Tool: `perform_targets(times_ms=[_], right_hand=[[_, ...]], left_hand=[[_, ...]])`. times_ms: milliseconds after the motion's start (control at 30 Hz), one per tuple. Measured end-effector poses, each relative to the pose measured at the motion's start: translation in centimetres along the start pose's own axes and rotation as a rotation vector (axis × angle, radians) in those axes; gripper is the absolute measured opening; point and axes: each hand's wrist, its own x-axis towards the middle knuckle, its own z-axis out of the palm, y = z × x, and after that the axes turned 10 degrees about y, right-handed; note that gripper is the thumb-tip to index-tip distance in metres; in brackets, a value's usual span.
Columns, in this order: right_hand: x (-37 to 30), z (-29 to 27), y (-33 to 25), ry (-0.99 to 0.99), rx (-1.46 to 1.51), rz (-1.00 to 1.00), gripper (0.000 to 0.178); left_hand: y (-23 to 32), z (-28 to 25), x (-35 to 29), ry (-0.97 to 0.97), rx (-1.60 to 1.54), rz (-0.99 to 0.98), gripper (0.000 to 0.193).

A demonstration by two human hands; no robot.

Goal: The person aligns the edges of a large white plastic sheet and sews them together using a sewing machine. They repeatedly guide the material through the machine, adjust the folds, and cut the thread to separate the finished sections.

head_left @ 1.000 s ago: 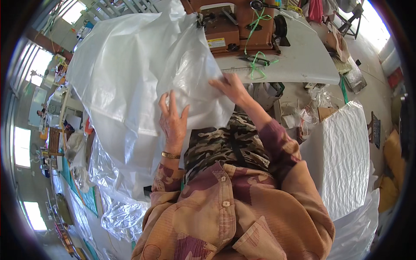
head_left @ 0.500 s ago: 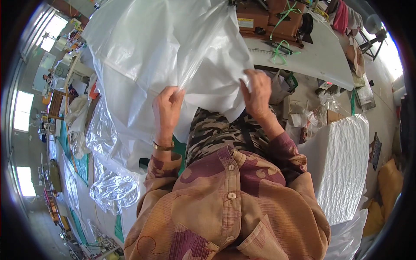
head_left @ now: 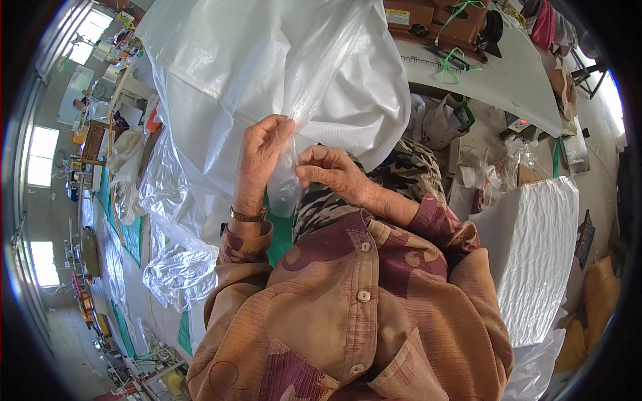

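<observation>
A large white plastic sheet (head_left: 221, 73) spreads from the machine table down over my lap, in loose folds. My left hand (head_left: 263, 150) pinches a gathered fold of it between thumb and fingers. Below that grip a translucent strip of the sheet hangs down. Close to the right of it is my right hand (head_left: 332, 175), its fingers curled and the thumb pressed toward the forefinger at the strip's edge. The exact contact at those fingertips is partly hidden.
A brown sewing machine (head_left: 438, 27) with a black handwheel and green ties stands on a pale table (head_left: 515, 83) at the far right. Beside me on the right is a stack of silvery-white sheeting (head_left: 535, 260). Crumpled clear plastic (head_left: 177, 274) lies to the left.
My right hand has moved left and down from the sheet's right side to beside my left hand. The sheet's right part now bulges further right. My left hand has risen slightly, still pinching.
</observation>
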Motion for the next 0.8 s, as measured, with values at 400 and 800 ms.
perform_targets(times_ms=[400,800], right_hand=[[-3.9,0.9,-1.3,-0.101,-0.018,-0.112,0.008],[-3.5,-0.1,-0.1,-0.038,-0.368,-0.233,0.005]], left_hand=[[-3.4,-0.7,-0.2,0.029,0.111,0.005,0.021],[2.2,1.1,-1.1,0.089,0.525,0.544,0.029]])
